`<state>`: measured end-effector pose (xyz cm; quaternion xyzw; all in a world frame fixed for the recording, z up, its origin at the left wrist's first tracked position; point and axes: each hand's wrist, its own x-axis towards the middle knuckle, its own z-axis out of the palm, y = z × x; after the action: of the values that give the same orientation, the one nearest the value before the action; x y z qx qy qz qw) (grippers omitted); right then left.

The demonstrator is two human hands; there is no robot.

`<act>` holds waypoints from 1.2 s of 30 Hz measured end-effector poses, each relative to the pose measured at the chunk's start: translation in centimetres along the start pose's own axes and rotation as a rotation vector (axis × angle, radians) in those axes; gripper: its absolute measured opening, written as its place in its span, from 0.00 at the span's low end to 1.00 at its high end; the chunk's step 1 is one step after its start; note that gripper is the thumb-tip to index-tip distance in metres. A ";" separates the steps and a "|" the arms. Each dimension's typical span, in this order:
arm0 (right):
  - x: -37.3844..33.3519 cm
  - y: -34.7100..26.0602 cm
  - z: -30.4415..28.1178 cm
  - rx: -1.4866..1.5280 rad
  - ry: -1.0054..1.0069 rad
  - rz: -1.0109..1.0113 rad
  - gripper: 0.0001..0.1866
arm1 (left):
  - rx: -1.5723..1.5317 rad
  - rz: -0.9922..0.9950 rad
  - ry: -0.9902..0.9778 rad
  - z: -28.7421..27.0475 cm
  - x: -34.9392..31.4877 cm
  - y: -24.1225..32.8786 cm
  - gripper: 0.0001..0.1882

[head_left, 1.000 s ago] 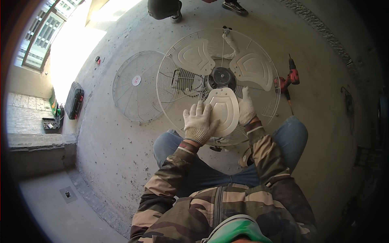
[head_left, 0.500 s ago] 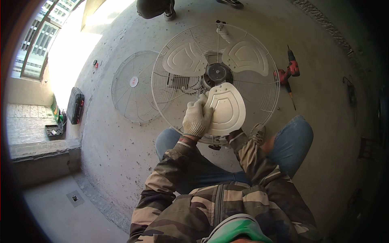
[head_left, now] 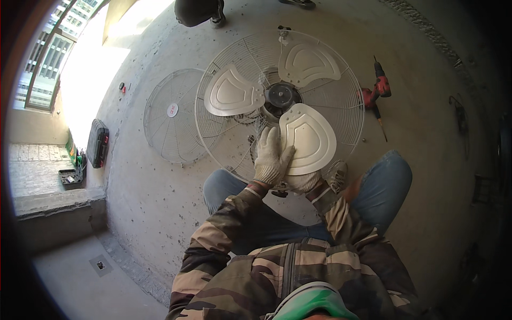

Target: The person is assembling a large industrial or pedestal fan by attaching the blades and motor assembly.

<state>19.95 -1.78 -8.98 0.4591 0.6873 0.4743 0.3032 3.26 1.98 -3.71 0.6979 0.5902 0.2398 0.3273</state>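
Note:
A large floor fan lies face up before my legs, its three pale metal blades around a dark hub (head_left: 282, 97) above the round wire guard (head_left: 218, 143). My left hand (head_left: 272, 159), in a pale knit glove, rests at the left edge of the nearest blade (head_left: 309, 140). Its fingers stretch out flat toward the hub, with the thumb against the blade. Also gloved, my right hand (head_left: 304, 182) is at that blade's near edge, its fingers hidden beneath it. Two other blades show: the left blade (head_left: 232, 95) and the far blade (head_left: 309, 64).
A second wire guard (head_left: 160, 133) with a round centre badge lies left of the fan. To the right are a red and black cordless drill (head_left: 382, 85) and a long-bit driver (head_left: 369, 98). A dark case (head_left: 98, 144) stands farther left. A person's shoe (head_left: 217, 20) shows at the top.
The blades have turned counterclockwise, the nearest one swinging right. My left hand has shifted a little right and its fingers have straightened. More of my right glove shows below the blade.

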 end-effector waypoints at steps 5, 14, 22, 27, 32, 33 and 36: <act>-0.4 1.3 4.2 1.835 -0.277 0.097 0.40 | 0.091 0.224 -0.062 -0.3 -0.8 1.3 0.36; 1.1 4.0 2.9 3.716 -0.213 0.676 0.41 | 0.308 0.621 -0.193 -0.1 0.4 3.5 0.30; 1.5 2.1 4.7 3.277 -0.033 0.597 0.47 | 0.319 0.712 -0.091 0.3 0.4 5.1 0.34; 4.4 3.9 5.1 4.193 0.371 0.259 0.43 | 0.383 0.782 -0.046 0.6 0.5 5.1 0.29; 4.6 1.3 1.8 3.773 0.143 0.730 0.44 | 0.360 0.768 -0.121 -0.2 0.4 4.9 0.31; 4.1 -0.1 1.2 3.684 -0.084 0.888 0.44 | 0.338 0.745 -0.165 -0.6 0.5 5.1 0.31; 1.9 -2.4 2.3 3.869 -0.125 0.850 0.42 | 0.042 0.705 -0.387 -2.7 1.5 5.0 0.31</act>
<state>20.32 0.49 -12.00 -0.2370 -0.0511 0.7581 0.6054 4.92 3.49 1.75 0.8964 0.2468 0.1897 0.3156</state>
